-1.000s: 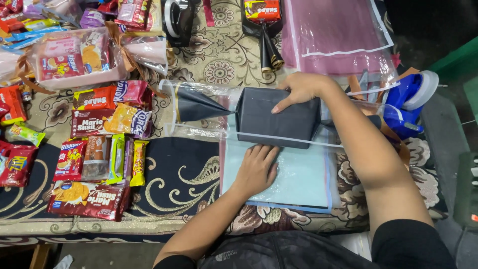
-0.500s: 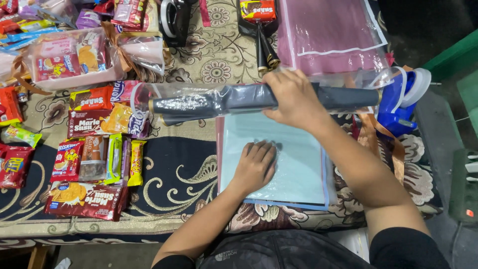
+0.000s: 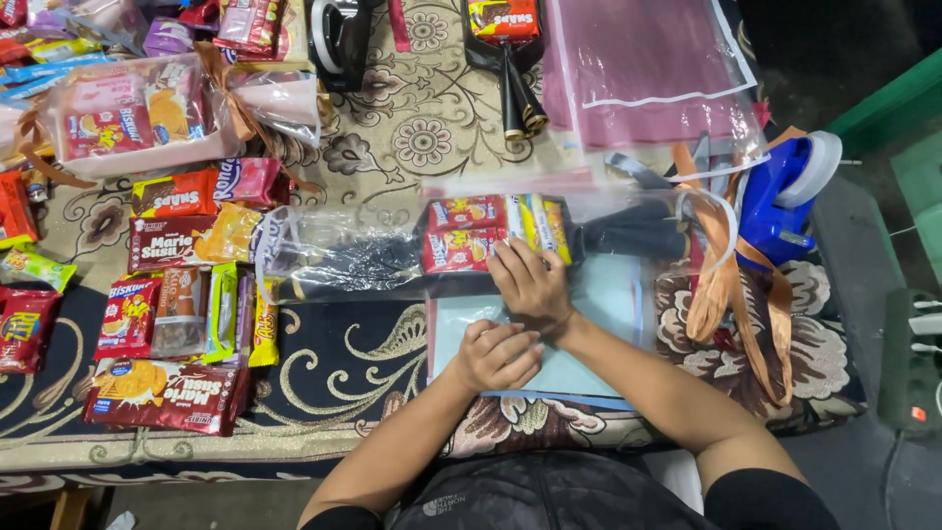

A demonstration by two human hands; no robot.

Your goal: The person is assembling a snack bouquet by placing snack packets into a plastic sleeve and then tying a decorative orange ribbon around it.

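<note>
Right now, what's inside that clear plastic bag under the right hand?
The clear bag holds red snack packets and yellow ones on a dark tray. The right hand covers their lower edge; glare hides the bag's left end. The left hand rests below.

So it's a table covered in a dark blue and beige floral cloth [image 3: 392, 128]. On it: rows of red and yellow snack packets [image 3: 177, 294], a pale blue paper sheet [image 3: 608, 294], a clear plastic bag [image 3: 353, 260], pink plastic sleeves [image 3: 657, 69], a blue tape dispenser [image 3: 785, 196], orange ribbon [image 3: 731, 285].

Two hands [image 3: 530, 285], one tape dispenser [image 3: 785, 196]
</note>
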